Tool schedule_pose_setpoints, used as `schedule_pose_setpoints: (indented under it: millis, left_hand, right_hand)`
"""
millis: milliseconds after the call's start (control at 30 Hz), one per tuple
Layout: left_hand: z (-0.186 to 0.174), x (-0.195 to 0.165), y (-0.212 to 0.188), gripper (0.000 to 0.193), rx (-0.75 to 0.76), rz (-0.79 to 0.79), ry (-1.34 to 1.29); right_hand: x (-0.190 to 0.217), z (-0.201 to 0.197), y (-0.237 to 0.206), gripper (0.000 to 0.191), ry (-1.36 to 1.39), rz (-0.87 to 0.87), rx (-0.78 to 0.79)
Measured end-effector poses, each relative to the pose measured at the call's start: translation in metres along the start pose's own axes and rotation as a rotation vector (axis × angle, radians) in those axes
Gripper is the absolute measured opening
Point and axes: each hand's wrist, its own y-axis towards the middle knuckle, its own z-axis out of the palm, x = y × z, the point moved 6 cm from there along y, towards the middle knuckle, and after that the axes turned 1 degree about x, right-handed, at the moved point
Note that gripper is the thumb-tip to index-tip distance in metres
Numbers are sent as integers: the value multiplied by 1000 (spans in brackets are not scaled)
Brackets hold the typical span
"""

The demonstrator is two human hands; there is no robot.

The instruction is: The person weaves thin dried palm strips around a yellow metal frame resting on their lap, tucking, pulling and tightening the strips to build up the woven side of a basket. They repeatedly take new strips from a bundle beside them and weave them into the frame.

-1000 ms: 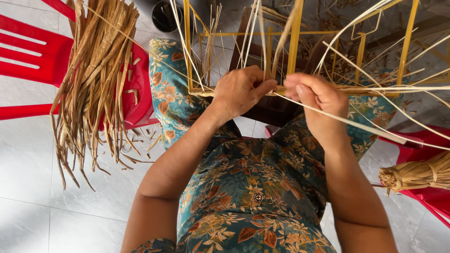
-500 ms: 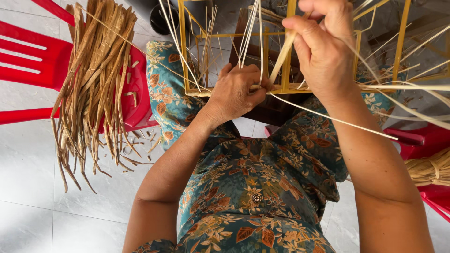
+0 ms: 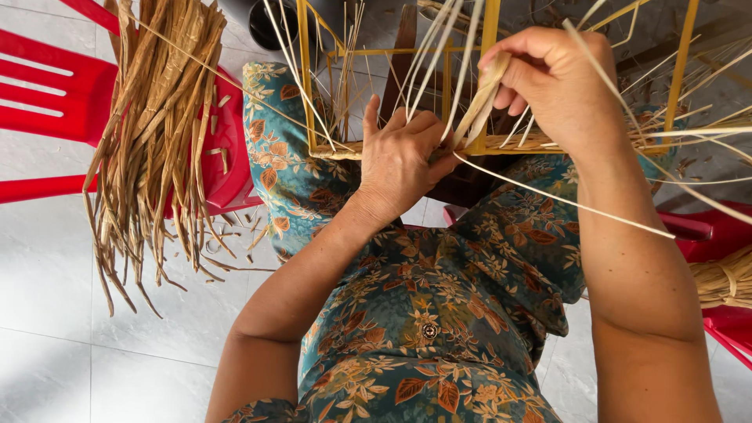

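A yellow wire frame (image 3: 487, 94) rests on my lap, with a woven band of straw along its lower rail and thin pale reeds sticking out in all directions. My left hand (image 3: 401, 157) presses on the woven rail near the frame's middle, fingers curled over it. My right hand (image 3: 558, 86) is raised above the rail and pinches a flat tan straw strand (image 3: 479, 106) that runs down to the weave beside my left thumb. A long thin reed (image 3: 564, 200) crosses my right forearm.
A thick bundle of dried tan straw (image 3: 157, 133) hangs over a red plastic chair (image 3: 55, 94) on the left. Another red chair (image 3: 721, 313) at the right holds a tied straw bundle (image 3: 721, 278). White floor tiles lie below.
My right hand has risen from the rail and pulled the flat strand upward. My left hand has stayed on the woven rail.
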Motion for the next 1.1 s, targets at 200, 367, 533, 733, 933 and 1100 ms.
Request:
schedule_pose_setpoints:
  millis: [200, 367, 533, 733, 933, 1100]
  left_hand:
    - [5, 0, 0, 26, -31, 12, 61]
    - [8, 2, 0, 33, -19, 12, 63]
    - [5, 5, 0, 32, -3, 47, -6]
    - [-2, 18, 3, 23, 183, 77, -204]
    - [-3, 13, 5, 25, 149, 75, -193]
    - [1, 0, 3, 32, -27, 64, 39]
  right_hand:
    - [1, 11, 9, 9, -9, 48, 57]
    - [2, 15, 16, 12, -25, 98, 118]
    - [-3, 28, 14, 13, -98, 127, 185]
    - [-9, 30, 10, 13, -43, 219, 157]
    - [3, 27, -2, 13, -88, 160, 387]
    - [8, 14, 0, 12, -150, 221, 306]
